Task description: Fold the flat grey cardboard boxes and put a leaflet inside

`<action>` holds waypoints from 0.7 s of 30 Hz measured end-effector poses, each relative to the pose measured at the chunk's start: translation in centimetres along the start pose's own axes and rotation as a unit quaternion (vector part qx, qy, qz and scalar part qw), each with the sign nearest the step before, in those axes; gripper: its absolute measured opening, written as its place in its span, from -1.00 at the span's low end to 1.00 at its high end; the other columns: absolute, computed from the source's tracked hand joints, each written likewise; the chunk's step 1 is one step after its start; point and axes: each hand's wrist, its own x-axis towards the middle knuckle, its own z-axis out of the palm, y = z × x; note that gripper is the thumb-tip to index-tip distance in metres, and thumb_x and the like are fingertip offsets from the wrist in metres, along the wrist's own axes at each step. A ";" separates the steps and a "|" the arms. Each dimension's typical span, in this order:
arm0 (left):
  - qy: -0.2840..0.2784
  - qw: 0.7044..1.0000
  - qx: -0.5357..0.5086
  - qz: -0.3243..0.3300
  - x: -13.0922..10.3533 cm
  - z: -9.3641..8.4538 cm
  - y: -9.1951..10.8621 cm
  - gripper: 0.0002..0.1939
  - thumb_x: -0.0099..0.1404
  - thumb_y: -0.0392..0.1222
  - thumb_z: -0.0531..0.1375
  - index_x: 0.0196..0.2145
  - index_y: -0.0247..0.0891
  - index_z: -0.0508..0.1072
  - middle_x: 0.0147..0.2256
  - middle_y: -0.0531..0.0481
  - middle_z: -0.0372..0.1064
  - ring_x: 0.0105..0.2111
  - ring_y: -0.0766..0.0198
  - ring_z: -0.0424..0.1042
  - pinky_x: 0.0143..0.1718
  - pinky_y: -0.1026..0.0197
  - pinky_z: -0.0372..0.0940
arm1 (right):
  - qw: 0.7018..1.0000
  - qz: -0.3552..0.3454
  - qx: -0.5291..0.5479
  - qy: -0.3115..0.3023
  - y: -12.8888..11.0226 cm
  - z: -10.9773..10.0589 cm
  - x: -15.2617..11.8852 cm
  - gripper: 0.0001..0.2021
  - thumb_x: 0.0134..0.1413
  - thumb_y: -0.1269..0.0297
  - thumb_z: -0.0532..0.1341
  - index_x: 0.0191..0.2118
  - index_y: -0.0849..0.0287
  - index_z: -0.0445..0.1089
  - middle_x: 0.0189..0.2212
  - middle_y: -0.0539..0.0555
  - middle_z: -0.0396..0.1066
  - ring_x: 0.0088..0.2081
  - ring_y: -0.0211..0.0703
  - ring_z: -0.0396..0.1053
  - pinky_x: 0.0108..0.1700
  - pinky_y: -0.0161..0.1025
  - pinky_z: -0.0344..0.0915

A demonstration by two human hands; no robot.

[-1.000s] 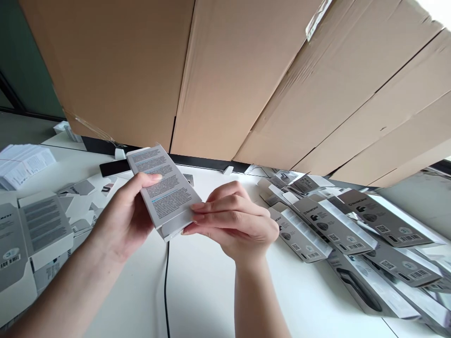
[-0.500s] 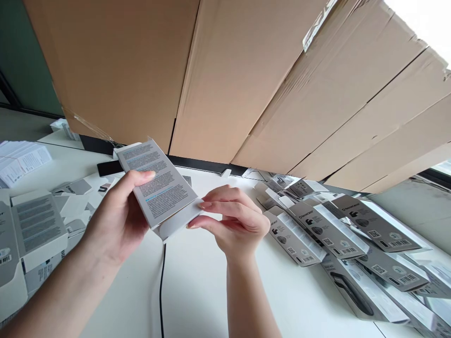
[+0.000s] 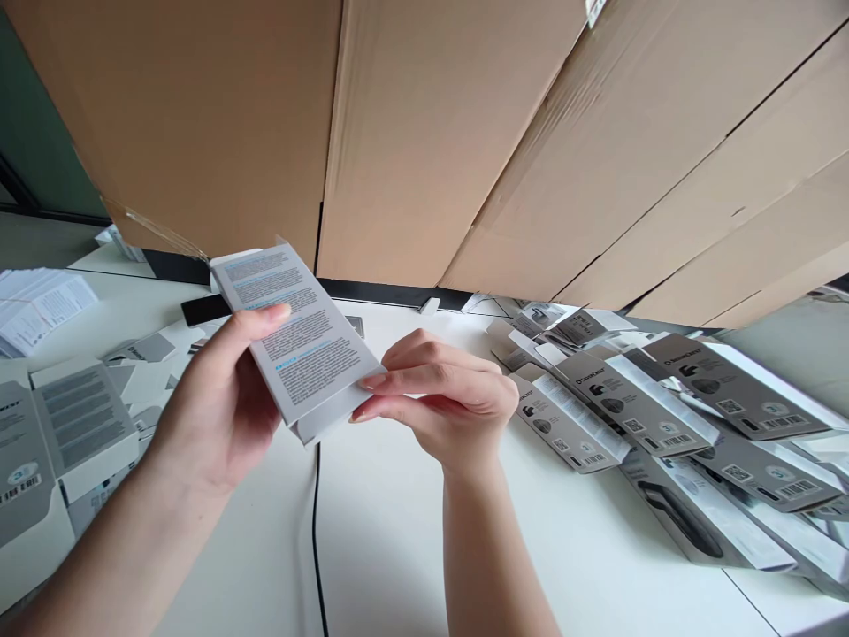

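Note:
A small grey-and-white printed box is tilted above the white table, its text panel facing up. My left hand is wrapped round its left side, thumb on the printed face. At the box's lower right end, my right hand pinches the white end flap between thumb and fingers. The flap lies close against the end of the box. The inside of the box is hidden.
Printed boxes lie piled on the right of the white table. Flattened cartons and a stack of leaflets are at the left. A black cable runs toward the front; tall cardboard stands behind.
The flap at the box's lower end has been folded further in, with my right fingers moved nearer the box edge. The view has shifted slightly.

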 end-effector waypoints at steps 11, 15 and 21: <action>-0.026 0.999 0.024 0.023 -0.3 0.2 0.1 -0.55 0.30 -0.06 0.56 0.11 -0.14 0.69 -0.01 -0.12 0.74 0.08 -0.22 0.74 0.03 -0.03 0.70 | 0.997 0.037 -0.063 0.032 -0.5 0.1 -0.1 -0.74 0.22 0.20 0.74 -0.09 -0.05 0.74 -0.28 -0.05 0.58 -0.32 -0.16 0.58 -0.31 -0.11 0.65; -0.058 0.998 0.017 -0.029 -0.1 0.1 0.1 -0.58 0.32 -0.02 0.56 0.07 -0.21 0.69 -0.02 -0.20 0.74 0.07 -0.27 0.74 -0.02 -0.03 0.70 | 0.997 0.064 -0.034 0.020 -1.0 0.6 0.0 -0.78 0.30 0.14 0.70 -0.07 -0.04 0.74 -0.27 -0.05 0.52 -0.31 -0.20 0.52 -0.26 -0.13 0.66; -0.012 1.000 0.021 -0.015 -0.1 0.3 0.0 -0.53 0.30 -0.07 0.57 0.14 -0.07 0.71 0.10 -0.16 0.75 0.17 -0.32 0.70 -0.17 -0.02 0.71 | 0.990 0.133 0.043 -0.009 -0.7 0.4 -0.2 -0.79 0.39 0.15 0.64 0.05 -0.02 0.77 -0.21 -0.01 0.50 -0.26 -0.21 0.49 -0.22 -0.15 0.65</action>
